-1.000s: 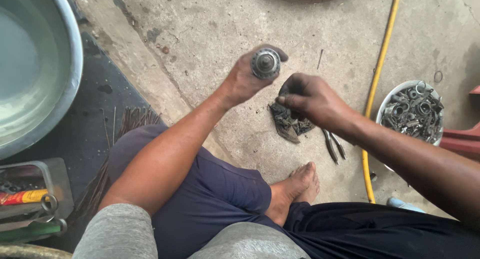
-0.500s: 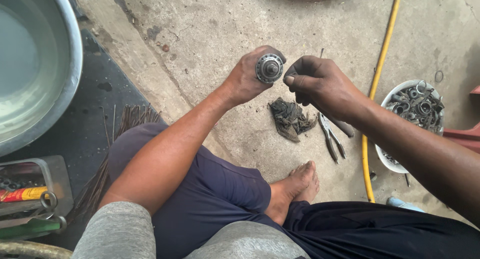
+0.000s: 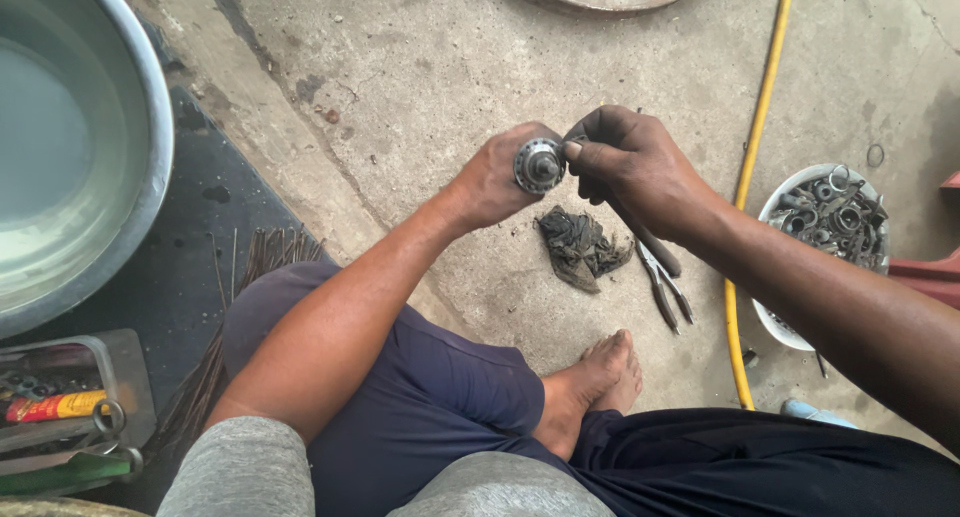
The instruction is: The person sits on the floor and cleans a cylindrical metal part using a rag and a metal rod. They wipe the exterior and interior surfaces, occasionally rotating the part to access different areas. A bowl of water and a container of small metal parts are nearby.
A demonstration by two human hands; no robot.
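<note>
A wide metal basin (image 3: pixel 150 177) of water fills the ten o'clock corner; a yellow hose (image 3: pixel 757 127) runs down from one o'clock toward five, just beside a white bowl of metal rings and scrap parts (image 3: pixel 830 217) at three o'clock; a tray of tools (image 3: pixel 70 417) sits at eight o'clock; a dirty rag (image 3: pixel 580 247) lies on the concrete near the centre, with pliers (image 3: pixel 665 287) touching its right edge. Above the rag, the left hand (image 3: pixel 495 182) is clenched around a small round metal hub part (image 3: pixel 540 165), holding it face-up just above centre; the right hand (image 3: pixel 635 167) meets it from two o'clock, thumb and forefinger pinched at the part's rim, though whether they grip a small piece there I cannot tell. The likely risk, as I judge it: greasy fingers could let a small piece slip and roll across the concrete, or drop into the folds of the rag; a bare foot (image 3: pixel 590 387) at six o'clock lies right under any fall.
</note>
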